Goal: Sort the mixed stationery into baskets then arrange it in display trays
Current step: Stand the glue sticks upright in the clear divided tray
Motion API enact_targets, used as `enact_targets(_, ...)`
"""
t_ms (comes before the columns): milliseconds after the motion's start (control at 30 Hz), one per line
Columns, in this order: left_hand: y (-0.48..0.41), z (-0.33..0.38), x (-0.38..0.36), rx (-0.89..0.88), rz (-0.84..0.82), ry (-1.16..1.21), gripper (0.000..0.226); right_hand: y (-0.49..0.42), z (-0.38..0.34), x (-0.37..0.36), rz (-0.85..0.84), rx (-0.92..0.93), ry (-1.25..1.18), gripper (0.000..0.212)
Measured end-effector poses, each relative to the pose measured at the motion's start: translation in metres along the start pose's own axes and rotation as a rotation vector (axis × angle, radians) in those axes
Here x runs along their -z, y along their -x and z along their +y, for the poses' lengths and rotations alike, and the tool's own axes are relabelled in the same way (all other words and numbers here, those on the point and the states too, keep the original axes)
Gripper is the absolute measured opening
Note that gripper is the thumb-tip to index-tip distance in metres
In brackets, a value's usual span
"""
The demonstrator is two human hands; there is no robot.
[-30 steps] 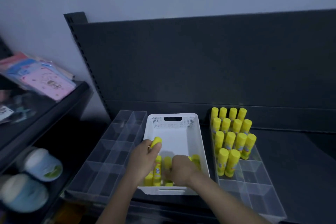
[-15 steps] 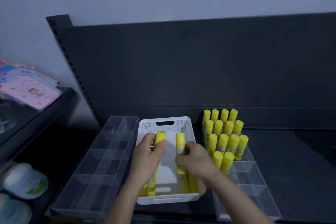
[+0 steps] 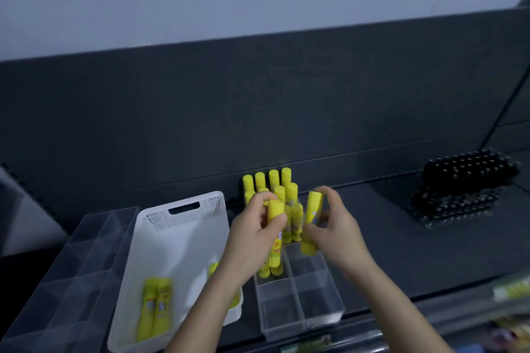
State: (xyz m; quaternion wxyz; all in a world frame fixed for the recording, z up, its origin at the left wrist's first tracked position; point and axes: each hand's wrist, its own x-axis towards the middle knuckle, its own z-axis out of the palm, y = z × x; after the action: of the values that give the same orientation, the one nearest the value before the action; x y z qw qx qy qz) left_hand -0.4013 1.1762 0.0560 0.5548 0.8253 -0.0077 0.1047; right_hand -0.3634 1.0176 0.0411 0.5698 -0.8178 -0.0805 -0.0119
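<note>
Where a dark back panel (image 3: 258,109) rises from a dark shelf (image 3: 415,243), several containers are seen set side by side on the shelf. At the far left a clear divided tray (image 3: 71,266) is placed, and just to its right a white basket (image 3: 177,238) with a perforated rim and a handle slot is stood. A narrower clear display tray (image 3: 304,312), split into compartments, is set just right of the basket. Well apart at the right, a dark stack of small black items (image 3: 459,189) is found against the panel; what they are cannot be told. Above the display tray both hands are held near each other. The left hand (image 3: 252,241) is closed round a yellow glue stick (image 3: 276,218), kept roughly upright, with further yellow ends seen below the palm. The right hand (image 3: 338,232) is closed on a second glue stick (image 3: 312,218), pinched between thumb and fingers and tilted slightly. Behind the hands, upright glue sticks (image 3: 266,180) are packed in rows in the tray's rear compartments. At least two loose glue sticks (image 3: 156,306), blurred, are left lying side by side at the basket's near end.
</note>
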Motion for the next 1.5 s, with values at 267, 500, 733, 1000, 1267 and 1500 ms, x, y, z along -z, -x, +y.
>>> enact_targets(267,-0.012,-0.006,-0.022,-0.003,-0.022,-0.154,0.025,-0.006,0.032,0.011,-0.039,0.027,-0.054,0.045)
enact_targets(500,-0.019,-0.010,-0.023,-0.010,-0.028,-0.245,0.035,-0.008,0.045,0.002,-0.174,0.112,0.070,0.048)
enact_targets(733,-0.021,-0.023,-0.028,-0.029,-0.111,-0.494,0.027,-0.011,0.051,-0.001,-0.193,0.176,0.229,0.032)
enact_targets(1000,-0.018,-0.041,-0.033,-0.132,-0.149,-0.668,0.034,-0.011,0.047,0.003,-0.209,0.173,0.277,0.035)
enact_targets(1267,-0.005,-0.028,0.013,-0.128,0.100,-0.546,0.030,-0.013,-0.008,-0.009,-0.081,0.322,0.279,0.039)
enact_targets(1500,0.033,-0.053,0.078,0.213,0.182,-0.615,0.029,0.007,-0.043,-0.079,-0.264,0.328,0.214,0.021)
